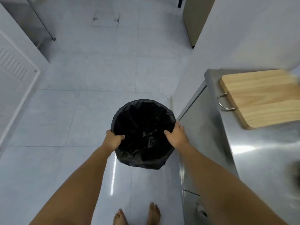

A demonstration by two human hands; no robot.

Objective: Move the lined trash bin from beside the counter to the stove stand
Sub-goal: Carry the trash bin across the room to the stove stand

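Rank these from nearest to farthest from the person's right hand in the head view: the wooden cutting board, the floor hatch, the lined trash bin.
1. The lined trash bin: the right hand grips its right rim.
2. The wooden cutting board: on the steel counter, to the hand's right.
3. The floor hatch: set in the tiles, far ahead across the room.

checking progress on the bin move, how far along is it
Done: both the left hand and right hand grip the rim of the black-lined trash bin. In hand: the bin sits right beside the steel counter; whether it is lifted is unclear. Left: carrying it to the stove stand, which isn't identifiable here.
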